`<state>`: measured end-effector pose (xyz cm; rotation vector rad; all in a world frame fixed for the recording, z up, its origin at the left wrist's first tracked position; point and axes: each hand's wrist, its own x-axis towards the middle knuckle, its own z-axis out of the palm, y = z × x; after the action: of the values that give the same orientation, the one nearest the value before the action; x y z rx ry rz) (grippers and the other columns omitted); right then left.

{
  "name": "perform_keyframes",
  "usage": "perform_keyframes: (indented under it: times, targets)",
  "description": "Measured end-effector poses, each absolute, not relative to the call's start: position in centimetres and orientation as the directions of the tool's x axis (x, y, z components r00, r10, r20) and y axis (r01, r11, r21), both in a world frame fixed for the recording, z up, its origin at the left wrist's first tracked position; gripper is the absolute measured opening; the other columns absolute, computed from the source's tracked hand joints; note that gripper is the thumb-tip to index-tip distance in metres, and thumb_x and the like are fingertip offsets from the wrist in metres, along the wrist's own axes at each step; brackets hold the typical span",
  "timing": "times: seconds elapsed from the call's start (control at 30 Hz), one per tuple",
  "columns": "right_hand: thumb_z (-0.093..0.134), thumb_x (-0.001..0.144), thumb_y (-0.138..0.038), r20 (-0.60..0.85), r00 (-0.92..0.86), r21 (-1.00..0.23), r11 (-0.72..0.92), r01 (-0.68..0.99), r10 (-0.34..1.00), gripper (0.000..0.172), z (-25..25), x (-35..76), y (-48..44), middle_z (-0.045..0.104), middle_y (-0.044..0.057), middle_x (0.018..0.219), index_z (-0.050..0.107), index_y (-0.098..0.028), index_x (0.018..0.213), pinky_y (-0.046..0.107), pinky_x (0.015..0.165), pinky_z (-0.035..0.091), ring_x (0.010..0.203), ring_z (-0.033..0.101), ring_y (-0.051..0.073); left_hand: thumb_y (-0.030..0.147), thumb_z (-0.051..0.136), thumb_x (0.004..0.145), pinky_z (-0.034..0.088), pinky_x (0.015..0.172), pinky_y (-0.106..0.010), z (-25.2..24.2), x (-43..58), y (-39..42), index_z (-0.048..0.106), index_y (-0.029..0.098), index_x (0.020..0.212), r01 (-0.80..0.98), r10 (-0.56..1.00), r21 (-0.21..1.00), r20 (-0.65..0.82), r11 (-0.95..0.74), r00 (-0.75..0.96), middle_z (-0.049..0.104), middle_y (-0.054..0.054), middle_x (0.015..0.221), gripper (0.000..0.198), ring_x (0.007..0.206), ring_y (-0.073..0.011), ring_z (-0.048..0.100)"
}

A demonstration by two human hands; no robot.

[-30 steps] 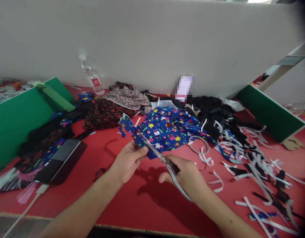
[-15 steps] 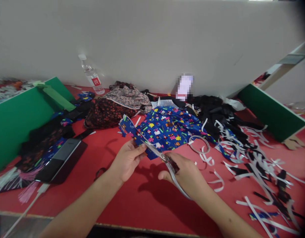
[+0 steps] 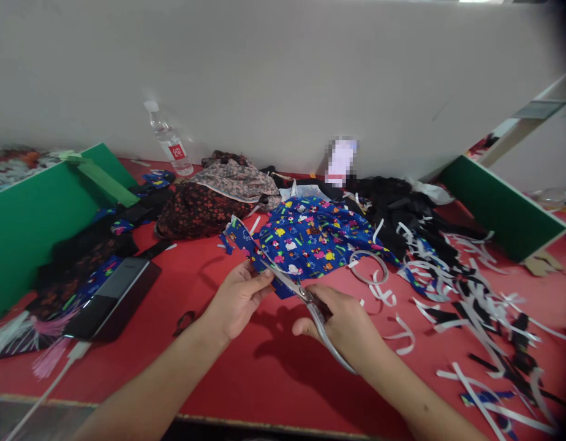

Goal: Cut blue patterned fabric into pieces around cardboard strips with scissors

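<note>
My left hand (image 3: 239,300) pinches the near edge of a blue printed fabric (image 3: 320,236) with colourful cartoon animals. Metal scissors (image 3: 320,324) sit in my right hand (image 3: 347,318), their blades partly spread and pointing up-left at the fabric beside my left fingertips. Part of the lower blade is hidden by cloth. One narrow flap of the fabric stands up beyond my left hand, while the bulk lies bunched on the red table. A pale ring (image 3: 368,267), perhaps a roll of tape, rests against the fabric's right edge.
White and black strips (image 3: 485,324) litter the right side. Dark floral cloth (image 3: 195,211) and a water bottle (image 3: 173,144) stand behind. A black power bank (image 3: 111,300) with a white cable lies left. Green boards (image 3: 48,220) flank the red table (image 3: 264,392).
The scissors' blades and the fabric at my left fingers have shifted only slightly. Both hands keep nearly the same place and hold; the whole view has moved a little.
</note>
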<state>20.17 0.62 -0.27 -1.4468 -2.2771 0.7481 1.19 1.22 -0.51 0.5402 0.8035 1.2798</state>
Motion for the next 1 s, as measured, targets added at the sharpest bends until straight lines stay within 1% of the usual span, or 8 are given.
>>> perform_keyframes:
  times: [0.13,0.3,0.5,0.8,0.9,1.0]
  targets:
    - [0.054,0.072,-0.065,0.006,-0.423,-0.594,0.344,0.727,0.906,0.047,-0.11,20.09,0.63,0.057,0.001,0.067,0.057,-0.02,0.085,0.024,0.056,0.035,0.057,0.05,0.016,0.014,0.073,0.066,0.05,0.079,-0.026,-0.53,1.14,1.21,0.066,0.017,0.085,-0.628,0.972,0.746,-0.222,0.224,0.083,0.07,0.0,0.082,0.021,0.078,-0.0121,0.064]
    - [0.054,0.072,-0.065,0.011,-0.437,-0.617,0.35,0.705,0.9,0.048,-0.07,20.16,0.56,0.057,0.002,0.07,0.055,-0.02,0.091,0.023,0.054,0.034,0.058,0.05,0.016,0.014,0.074,0.065,0.05,0.079,-0.025,-0.44,0.94,1.26,0.065,0.017,0.086,-0.636,0.976,0.745,-0.209,0.202,0.065,0.069,0.001,0.082,0.023,0.079,-0.0114,0.063]
    - [0.054,0.072,-0.065,0.025,-0.432,-0.608,0.357,0.709,0.901,0.044,-0.25,20.19,0.68,0.051,-0.001,0.061,0.053,-0.021,0.078,0.022,0.051,0.032,0.051,0.043,0.014,0.013,0.073,0.066,0.05,0.08,-0.027,-0.18,0.79,1.37,0.065,0.016,0.088,-0.624,0.973,0.754,-0.223,0.205,0.051,0.07,-0.001,0.083,0.024,0.082,-0.0144,0.064]
    - [0.058,0.069,-0.065,0.031,-0.405,-0.607,0.339,0.718,0.914,0.044,-0.12,20.15,0.52,0.051,-0.003,0.058,0.052,-0.021,0.07,0.021,0.049,0.031,0.05,0.042,0.012,0.014,0.072,0.067,0.049,0.085,-0.03,-0.26,0.8,1.34,0.065,0.017,0.089,-0.625,0.977,0.755,-0.205,0.196,0.059,0.07,-0.002,0.086,0.023,0.085,-0.0153,0.064]
    - [0.057,0.07,-0.064,0.037,-0.416,-0.588,0.356,0.726,0.909,0.044,-0.1,20.18,0.62,0.052,-0.002,0.058,0.054,-0.021,0.073,0.022,0.049,0.033,0.05,0.045,0.013,0.015,0.071,0.069,0.049,0.085,-0.029,-0.34,0.8,1.29,0.065,0.017,0.089,-0.616,0.978,0.763,-0.2,0.193,0.059,0.07,-0.002,0.088,0.022,0.084,-0.0148,0.064]
    - [0.056,0.072,-0.063,0.055,-0.43,-0.577,0.38,0.723,0.901,0.044,-0.24,20.21,0.73,0.057,0.0,0.065,0.057,-0.02,0.084,0.023,0.052,0.035,0.055,0.051,0.015,0.015,0.071,0.069,0.049,0.085,-0.03,-0.48,0.94,1.24,0.066,0.017,0.087,-0.607,0.978,0.769,-0.199,0.199,0.068,0.071,-0.002,0.088,0.019,0.083,-0.0143,0.064]
